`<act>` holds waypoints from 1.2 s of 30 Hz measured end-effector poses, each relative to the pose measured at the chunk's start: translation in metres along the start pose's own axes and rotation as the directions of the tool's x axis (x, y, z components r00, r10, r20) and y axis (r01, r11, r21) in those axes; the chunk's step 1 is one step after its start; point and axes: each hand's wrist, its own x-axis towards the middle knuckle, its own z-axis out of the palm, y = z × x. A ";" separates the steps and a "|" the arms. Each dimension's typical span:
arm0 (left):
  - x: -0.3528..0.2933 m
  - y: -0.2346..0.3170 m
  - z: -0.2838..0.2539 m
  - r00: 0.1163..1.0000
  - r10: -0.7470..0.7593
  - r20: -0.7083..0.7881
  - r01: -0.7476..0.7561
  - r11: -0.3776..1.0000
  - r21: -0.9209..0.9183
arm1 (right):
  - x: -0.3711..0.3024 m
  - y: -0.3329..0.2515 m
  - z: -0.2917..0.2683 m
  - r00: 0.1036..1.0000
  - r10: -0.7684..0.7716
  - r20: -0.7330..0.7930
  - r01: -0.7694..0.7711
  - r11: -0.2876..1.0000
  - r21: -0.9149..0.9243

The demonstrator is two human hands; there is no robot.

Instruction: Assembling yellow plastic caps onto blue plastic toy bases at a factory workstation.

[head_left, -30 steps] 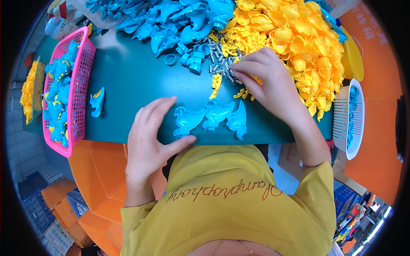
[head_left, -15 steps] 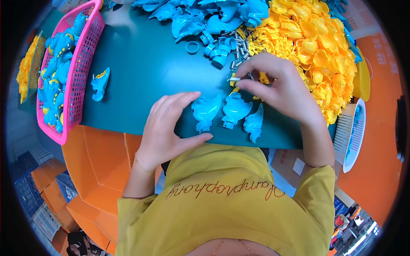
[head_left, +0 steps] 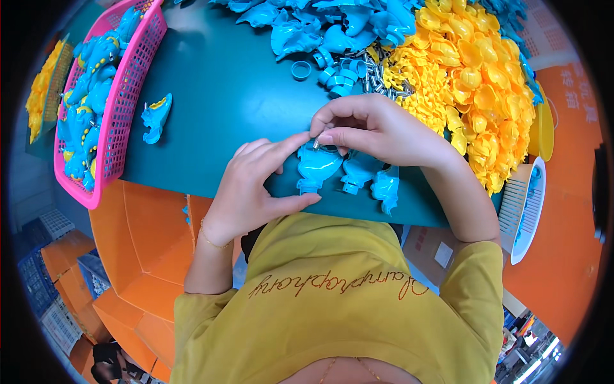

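1. Right hand (head_left: 377, 128) has a small metal pin (head_left: 316, 144) pinched in its fingertips, right at the far end of a blue shell (head_left: 318, 168)
2. Left hand (head_left: 256, 182) is spread wide round that shell's left side, can't tell from here if it's actually touching
3. Shell's lying on the green table (head_left: 211, 115) near its edge, two more blue pieces (head_left: 385, 187) just right of it
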 end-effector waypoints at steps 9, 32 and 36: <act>0.002 -0.004 -0.003 0.999 0.004 0.039 -0.003 1.000 -0.029 | 0.000 0.004 -0.008 0.998 -0.053 0.042 0.049 0.995 0.091; 0.010 0.004 -0.003 1.000 0.003 -0.005 -0.003 0.998 0.064 | -0.042 -0.005 -0.018 0.952 -0.297 -0.070 0.122 0.580 -0.806; 0.008 0.003 -0.001 0.999 0.021 -0.025 -0.019 0.997 0.079 | -0.043 -0.002 -0.017 0.952 -0.297 -0.071 0.099 0.522 -0.847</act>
